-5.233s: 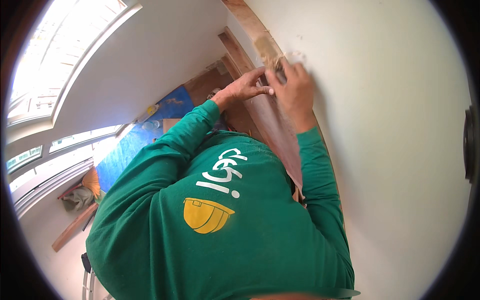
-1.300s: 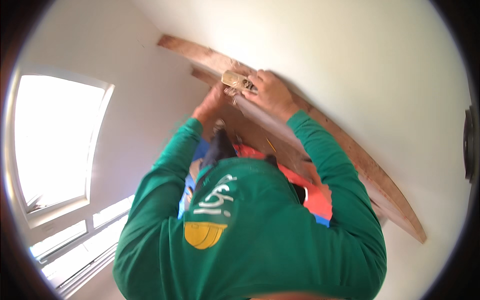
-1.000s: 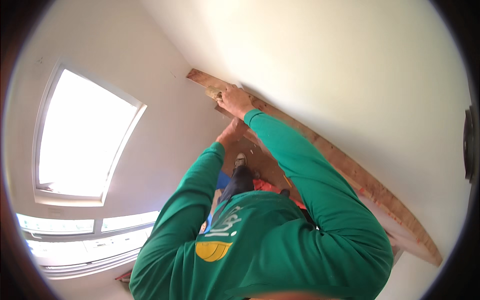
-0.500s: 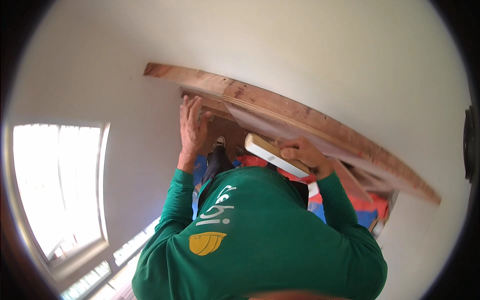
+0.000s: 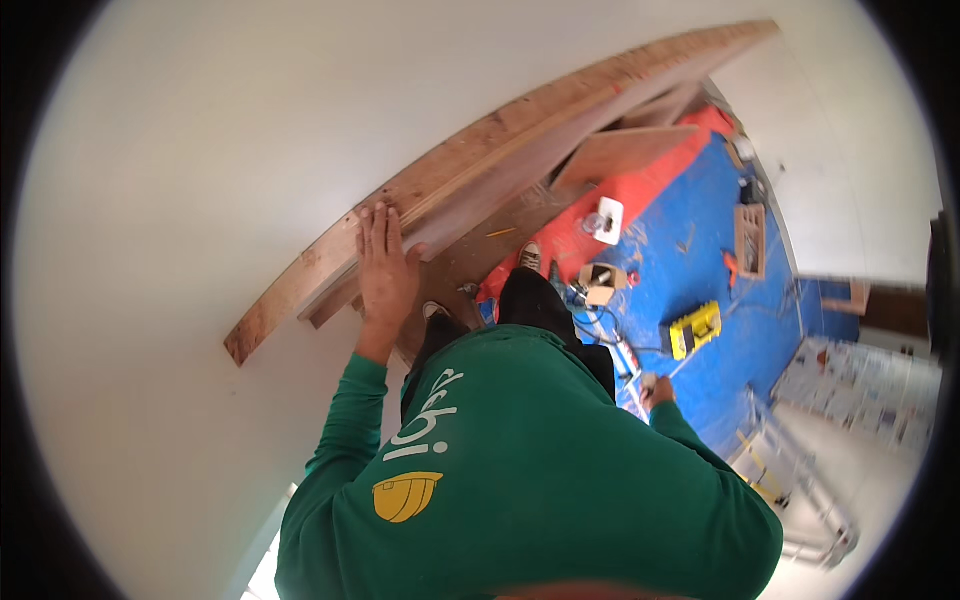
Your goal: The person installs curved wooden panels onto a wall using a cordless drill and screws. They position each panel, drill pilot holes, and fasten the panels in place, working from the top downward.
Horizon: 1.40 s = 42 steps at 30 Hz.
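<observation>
A long wooden board (image 5: 520, 135) runs slantwise along the white wall (image 5: 200, 150), with more wooden framing (image 5: 620, 150) just under it. My left hand (image 5: 383, 268) lies flat on the board's lower part, fingers stretched out, holding nothing. My right hand (image 5: 658, 390) hangs low at my right side, beyond the green sleeve. It looks closed around a small pale object (image 5: 648, 380), most of which is hidden. My feet (image 5: 530, 255) stand on bare wooden flooring below.
Blue sheeting (image 5: 720, 380) and red sheeting (image 5: 650, 190) cover the floor. On them lie a yellow tool case (image 5: 695, 328), a wooden box (image 5: 750, 240), a white item (image 5: 607, 220) and cables. A metal ladder (image 5: 800, 490) stands at lower right.
The view has swung toward the floor. My right hand left the board and dropped to my side. My left hand now rests flat on the long board.
</observation>
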### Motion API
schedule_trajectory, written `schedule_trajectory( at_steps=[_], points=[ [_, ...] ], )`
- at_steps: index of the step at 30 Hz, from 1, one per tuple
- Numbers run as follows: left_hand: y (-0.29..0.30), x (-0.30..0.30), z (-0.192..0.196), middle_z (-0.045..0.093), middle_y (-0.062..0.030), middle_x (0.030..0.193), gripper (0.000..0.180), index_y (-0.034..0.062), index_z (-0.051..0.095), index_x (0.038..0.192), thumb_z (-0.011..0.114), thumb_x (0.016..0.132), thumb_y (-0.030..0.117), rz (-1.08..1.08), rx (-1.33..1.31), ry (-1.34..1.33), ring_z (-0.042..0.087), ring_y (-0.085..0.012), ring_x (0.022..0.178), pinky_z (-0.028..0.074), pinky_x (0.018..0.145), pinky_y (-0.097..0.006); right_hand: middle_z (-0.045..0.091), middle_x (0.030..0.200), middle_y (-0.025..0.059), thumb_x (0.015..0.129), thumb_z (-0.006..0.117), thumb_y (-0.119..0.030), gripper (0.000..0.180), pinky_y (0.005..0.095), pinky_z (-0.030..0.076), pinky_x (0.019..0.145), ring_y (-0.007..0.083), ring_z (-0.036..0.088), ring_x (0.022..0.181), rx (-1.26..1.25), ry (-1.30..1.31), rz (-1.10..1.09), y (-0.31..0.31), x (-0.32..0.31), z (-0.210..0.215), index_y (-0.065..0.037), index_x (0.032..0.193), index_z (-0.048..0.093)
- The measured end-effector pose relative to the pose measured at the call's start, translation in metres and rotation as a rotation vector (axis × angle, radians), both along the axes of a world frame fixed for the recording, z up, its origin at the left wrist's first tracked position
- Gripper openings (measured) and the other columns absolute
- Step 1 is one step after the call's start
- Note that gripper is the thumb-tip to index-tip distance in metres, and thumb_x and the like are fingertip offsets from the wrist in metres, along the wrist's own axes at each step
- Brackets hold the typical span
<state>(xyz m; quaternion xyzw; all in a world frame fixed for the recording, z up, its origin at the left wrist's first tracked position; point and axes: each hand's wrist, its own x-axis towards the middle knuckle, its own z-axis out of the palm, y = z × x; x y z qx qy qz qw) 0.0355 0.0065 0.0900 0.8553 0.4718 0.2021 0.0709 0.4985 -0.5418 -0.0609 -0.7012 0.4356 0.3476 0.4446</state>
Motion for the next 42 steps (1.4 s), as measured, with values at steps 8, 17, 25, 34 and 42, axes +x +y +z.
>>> schedule_trajectory(
  at_steps=[8,17,25,34,42],
  points=[
    [0.029,-0.031,0.016,0.070,-0.0163,0.137,0.033,0.0049,0.076,0.128,0.073,0.095,0.002,-0.156,-0.016,-0.177,0.063,-0.0357,0.134,0.053,0.110,-0.044,0.066,0.084,0.0031,0.100,0.056,-0.053,0.038,0.0280,0.047,0.050,0.0191,0.064,0.065,0.199,0.060,-0.208,-0.149,-0.218,-0.045,-0.016,0.102,0.064],
    [0.039,-0.019,0.088,0.078,-0.0117,0.095,0.021,0.0024,0.082,0.106,0.074,0.089,-0.006,-0.157,-0.374,-0.229,0.074,-0.0240,0.086,0.058,0.083,-0.030,0.062,0.081,-0.0001,0.103,0.060,-0.052,0.032,0.0271,0.048,0.051,0.0173,0.065,0.065,0.504,-0.177,-0.240,-0.089,-0.212,-0.042,-0.020,0.096,0.057],
    [-0.100,0.184,0.027,0.067,-0.0168,0.143,0.048,0.0116,0.066,0.146,0.073,0.099,0.015,-1.267,-0.316,-0.270,0.062,-0.0309,0.136,0.049,0.113,-0.045,0.070,0.086,0.0068,0.102,0.065,-0.041,0.033,0.0314,0.049,0.048,0.0246,0.072,0.067,0.321,-0.249,-0.106,-0.030,-0.182,0.050,-0.012,0.117,0.062],
    [-0.077,0.039,-0.106,0.065,-0.0235,0.140,0.053,0.0075,0.063,0.142,0.077,0.094,0.025,-0.782,-0.794,0.198,0.061,-0.0417,0.132,0.048,0.112,-0.051,0.071,0.089,0.0101,0.101,0.067,-0.043,0.036,0.0331,0.049,0.045,0.0264,0.073,0.070,0.336,-0.201,-0.095,-0.043,-0.183,0.046,-0.015,0.123,0.057],
    [-0.032,-0.104,-0.077,0.046,-0.0307,0.161,0.090,-0.0003,0.037,0.163,0.075,0.098,0.049,0.068,-1.008,0.320,0.043,-0.0441,0.152,0.039,0.123,-0.050,0.074,0.095,0.0112,0.101,0.066,-0.043,0.034,0.0312,0.051,0.048,0.0244,0.073,0.072,0.323,0.025,0.181,0.009,-0.080,-0.020,-0.017,0.121,0.058]
  ],
)
